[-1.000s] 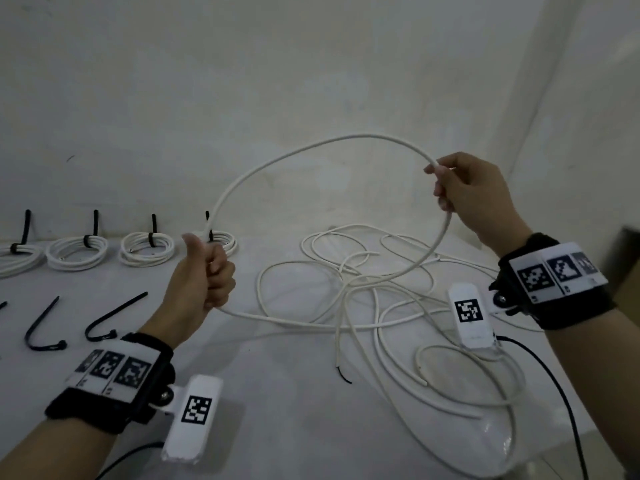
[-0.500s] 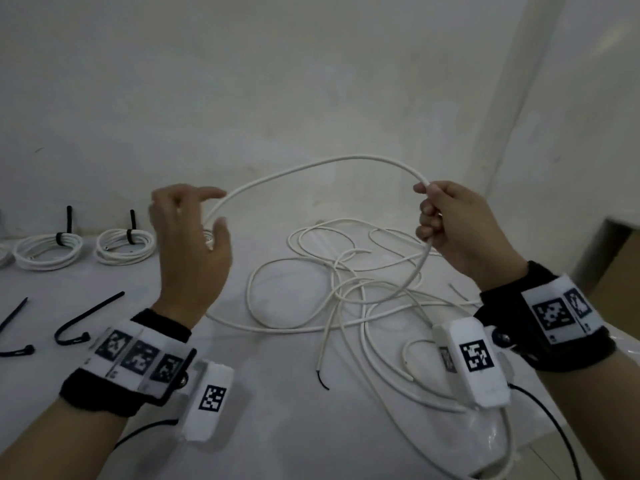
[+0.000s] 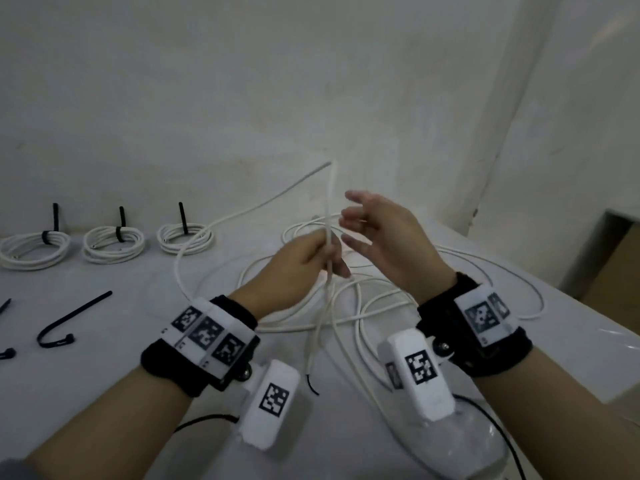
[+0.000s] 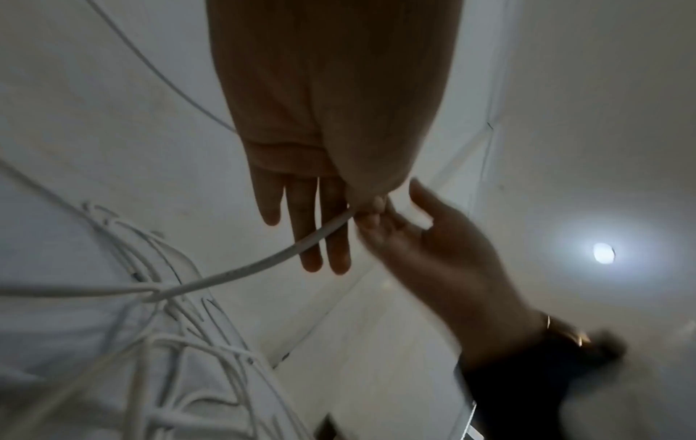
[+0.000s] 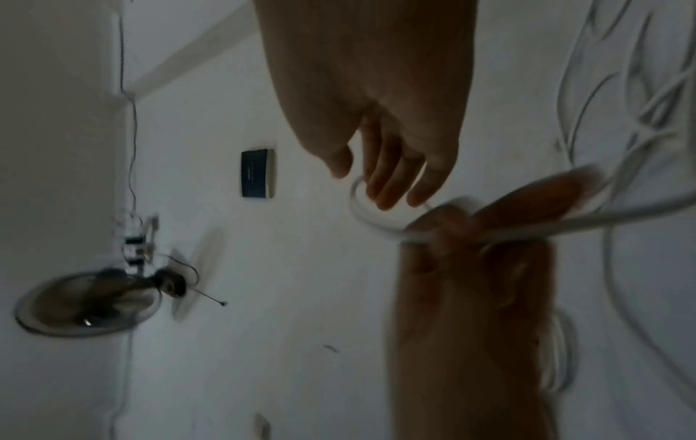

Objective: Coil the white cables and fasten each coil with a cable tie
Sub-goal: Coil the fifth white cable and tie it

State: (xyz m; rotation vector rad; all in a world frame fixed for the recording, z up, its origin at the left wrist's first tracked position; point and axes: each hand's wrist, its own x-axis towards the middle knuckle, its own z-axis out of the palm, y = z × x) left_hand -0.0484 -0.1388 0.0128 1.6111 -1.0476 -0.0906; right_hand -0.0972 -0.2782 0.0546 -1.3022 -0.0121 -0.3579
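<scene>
A long white cable (image 3: 330, 202) rises in a narrow upright loop above the table, with the rest lying in a loose tangle (image 3: 360, 306) under my hands. My left hand (image 3: 327, 261) pinches two strands of the loop between thumb and forefinger; in the left wrist view the cable (image 4: 263, 262) leaves that pinch while the other fingers (image 4: 309, 238) stay straight. My right hand (image 3: 363, 230) hovers just right of the loop with its fingers spread and holds nothing. In the right wrist view the open right hand (image 5: 388, 178) is blurred beside the cable (image 5: 602, 220).
Three tied white coils (image 3: 112, 240) sit in a row at the back left by the wall. Loose black cable ties (image 3: 69, 320) lie at the left. The table's right edge (image 3: 588, 306) drops off toward a brown box (image 3: 620, 271).
The hands came together at the centre. My right hand let go of the cable and opened. My left hand closed on both strands, so the wide arc became a narrow upright loop.
</scene>
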